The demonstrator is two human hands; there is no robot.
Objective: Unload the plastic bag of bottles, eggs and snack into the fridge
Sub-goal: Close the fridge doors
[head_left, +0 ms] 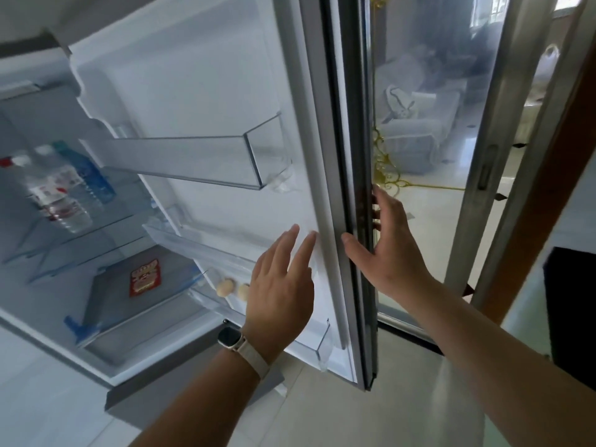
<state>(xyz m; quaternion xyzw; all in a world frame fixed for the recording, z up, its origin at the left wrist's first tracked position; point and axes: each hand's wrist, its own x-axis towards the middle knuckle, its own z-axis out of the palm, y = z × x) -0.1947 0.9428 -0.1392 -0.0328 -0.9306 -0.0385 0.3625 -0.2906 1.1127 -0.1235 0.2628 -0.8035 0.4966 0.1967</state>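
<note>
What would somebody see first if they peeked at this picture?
Two hands at the big open fridge door: the right hand holds its outer edge, the left hand is spread flat by its inner side. Next, bottles lying on a shelf at left, and two eggs in the lower door bin.
</note>
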